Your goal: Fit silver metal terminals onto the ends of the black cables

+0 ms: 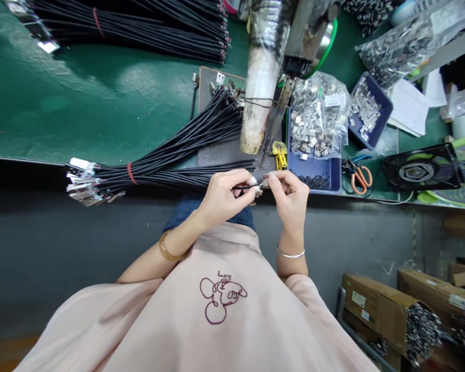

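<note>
My left hand (227, 194) pinches the end of a black cable between thumb and fingertips at the bench's front edge. Just to its right, my right hand (290, 195) has thumb and index finger closed on a small metal connector piece (264, 182), which meets the cable end. Fingers partly cover this joint, so how far the two fit together cannot be made out. A bundle of black cables (170, 147), tied with a red band (132, 173), lies to the left, with metal plugs (84, 178) at its left end. Some of its cables run toward my left hand.
A soldering iron and a wrapped white tube (256, 103) hang above my hands. Right of them are a yellow clip (279, 155), a blue tray (335, 175) with bagged metal shells, orange-handled pliers (361, 180) and a fan (422, 168). More cables (139, 31) lie at the back left.
</note>
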Demonstrator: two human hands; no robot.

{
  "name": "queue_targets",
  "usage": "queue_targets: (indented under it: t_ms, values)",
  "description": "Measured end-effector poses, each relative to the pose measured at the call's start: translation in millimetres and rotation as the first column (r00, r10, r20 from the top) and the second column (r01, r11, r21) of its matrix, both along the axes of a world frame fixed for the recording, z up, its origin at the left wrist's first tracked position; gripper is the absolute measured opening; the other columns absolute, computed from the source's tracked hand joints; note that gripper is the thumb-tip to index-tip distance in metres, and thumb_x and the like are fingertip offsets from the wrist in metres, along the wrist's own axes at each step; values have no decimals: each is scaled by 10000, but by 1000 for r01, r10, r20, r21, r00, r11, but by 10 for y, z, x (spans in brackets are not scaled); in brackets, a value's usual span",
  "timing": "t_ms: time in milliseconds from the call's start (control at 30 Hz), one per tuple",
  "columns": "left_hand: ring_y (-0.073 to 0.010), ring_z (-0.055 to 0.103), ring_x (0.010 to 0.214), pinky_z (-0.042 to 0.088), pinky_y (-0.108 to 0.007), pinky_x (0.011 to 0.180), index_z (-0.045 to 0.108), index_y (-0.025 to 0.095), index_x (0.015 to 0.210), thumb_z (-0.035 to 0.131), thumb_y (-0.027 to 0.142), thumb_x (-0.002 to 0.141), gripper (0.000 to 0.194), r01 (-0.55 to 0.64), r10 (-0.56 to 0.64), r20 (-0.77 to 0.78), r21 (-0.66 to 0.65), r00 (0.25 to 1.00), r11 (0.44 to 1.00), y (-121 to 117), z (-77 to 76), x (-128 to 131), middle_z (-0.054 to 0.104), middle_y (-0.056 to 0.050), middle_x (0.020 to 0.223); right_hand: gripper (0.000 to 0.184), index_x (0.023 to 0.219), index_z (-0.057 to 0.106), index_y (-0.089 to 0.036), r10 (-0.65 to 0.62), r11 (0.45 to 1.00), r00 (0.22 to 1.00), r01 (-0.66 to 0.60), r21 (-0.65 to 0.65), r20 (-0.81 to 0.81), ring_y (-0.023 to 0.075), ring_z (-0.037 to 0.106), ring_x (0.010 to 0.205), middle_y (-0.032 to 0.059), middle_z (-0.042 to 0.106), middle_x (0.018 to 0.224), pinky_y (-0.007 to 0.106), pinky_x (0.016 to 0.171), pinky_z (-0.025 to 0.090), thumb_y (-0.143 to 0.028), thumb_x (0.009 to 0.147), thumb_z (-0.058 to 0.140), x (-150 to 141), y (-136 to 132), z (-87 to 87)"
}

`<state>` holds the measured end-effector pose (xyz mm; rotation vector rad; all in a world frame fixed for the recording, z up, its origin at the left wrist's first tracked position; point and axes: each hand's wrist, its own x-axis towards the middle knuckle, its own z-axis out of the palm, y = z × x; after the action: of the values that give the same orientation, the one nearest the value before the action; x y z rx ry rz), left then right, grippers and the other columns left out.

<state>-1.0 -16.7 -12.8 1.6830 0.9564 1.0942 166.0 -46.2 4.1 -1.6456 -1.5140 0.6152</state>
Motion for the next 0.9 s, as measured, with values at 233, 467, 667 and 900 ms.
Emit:
queue_targets:
  t_ms: [233, 467, 667, 900]
  values:
    - [-90, 463, 585, 351, -229, 548, 754, 129, 868, 628, 186, 865, 138, 80, -73, 72, -101, 995, 992, 26, 49, -65, 589, -6, 679, 171, 970, 754, -258, -11, 968, 984, -34, 247, 177, 131, 567, 622, 16, 704, 794, 297, 577, 436, -358, 943, 618, 35, -95, 20]
    - [-75, 421, 547, 305, -220, 507, 758, 138, 808, 655, 195, 864, 130, 24, -17, 105, -70, 994, 997, 20, 43, -30, 535, 12, 631, 232, 1175, 559, -287, -254, 864, 967, 240, 442, -29, 136, 499, 422, -43, 568, 586, 315, 465, 418, -387, 1002, 440, -26, -210, 146]
    - [-78, 475, 582, 329, -206, 501, 758, 132, 863, 658, 194, 863, 118, 12, 6, 141, -123, 990, 992, 8, -9, -5, 578, -7, 707, 152, 1075, 608, -287, -110, 918, 991, 71, 391, 79, 149, 759, 696, 1, 788, 994, 292, 602, 593, -194, 957, 589, -59, -241, 158]
    - [-89, 520, 617, 400, -217, 568, 729, 124, 807, 681, 184, 836, 81, -87, 108, 153, -140, 982, 986, 30, -69, 53, 600, -14, 718, 104, 837, 600, -223, 32, 961, 991, -66, 268, 128, 171, 776, 942, 51, 787, 1097, 281, 769, 650, -132, 877, 630, -124, -86, 53]
